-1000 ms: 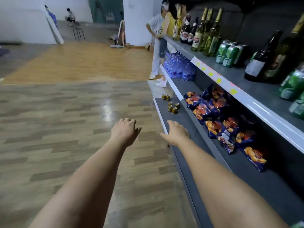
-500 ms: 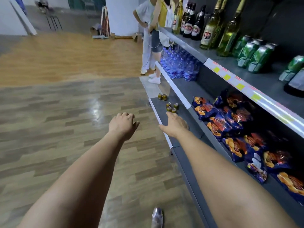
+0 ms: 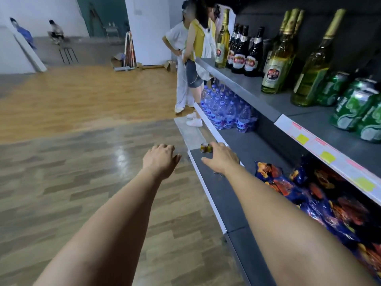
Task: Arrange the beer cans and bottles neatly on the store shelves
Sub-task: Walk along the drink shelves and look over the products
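Barely begun: small golden cans (image 3: 206, 148) loose on grey bottom shelf (image 3: 221, 195), right hand (image 3: 221, 159) reaching, left hand (image 3: 159, 162) empty, fingers of both relaxed, slightly apart.

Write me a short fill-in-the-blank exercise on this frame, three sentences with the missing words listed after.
1. The small gold cans stand on the ____ shelf, just beyond the right hand.
2. The left hand hangs over the ____, holding nothing.
3. The cans on the top shelf, beside the tall bottles, are ____ in colour.

Missing words: lowest; floor; green
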Available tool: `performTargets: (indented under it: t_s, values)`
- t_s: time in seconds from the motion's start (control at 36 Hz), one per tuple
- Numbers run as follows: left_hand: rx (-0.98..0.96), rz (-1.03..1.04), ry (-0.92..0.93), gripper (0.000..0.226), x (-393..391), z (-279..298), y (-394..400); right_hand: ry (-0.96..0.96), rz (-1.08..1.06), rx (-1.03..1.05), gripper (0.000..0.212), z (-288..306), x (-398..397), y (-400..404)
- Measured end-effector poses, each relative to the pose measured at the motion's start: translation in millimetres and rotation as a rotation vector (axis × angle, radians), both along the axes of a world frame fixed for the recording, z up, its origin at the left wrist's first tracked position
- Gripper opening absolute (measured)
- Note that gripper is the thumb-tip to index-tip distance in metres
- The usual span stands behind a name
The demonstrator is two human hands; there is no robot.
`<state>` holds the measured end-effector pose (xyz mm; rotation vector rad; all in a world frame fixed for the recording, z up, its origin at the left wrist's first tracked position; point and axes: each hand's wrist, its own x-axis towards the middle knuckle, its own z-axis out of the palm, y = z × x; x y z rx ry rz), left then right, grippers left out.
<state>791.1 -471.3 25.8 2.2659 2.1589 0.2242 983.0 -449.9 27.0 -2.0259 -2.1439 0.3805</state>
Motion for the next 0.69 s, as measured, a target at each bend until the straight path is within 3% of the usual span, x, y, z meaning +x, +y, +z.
performTargets:
  t_s: [0.22, 0.44, 0.69]
  values:
    - [-0.013, -0.04, -0.007, 0.046, -11, 1, 110, -0.054, -0.022, -0.002, 0.053, 4, -6, 98]
    - [0.002, -0.139, 0.024, 0.045, -48, 1, 236, -0.059, -0.149, 0.033, 0.066, 8, -40, 207]
    - [0.019, -0.273, 0.033, 0.045, -79, 26, 376, -0.074, -0.287, 0.079, 0.064, 37, -69, 318]
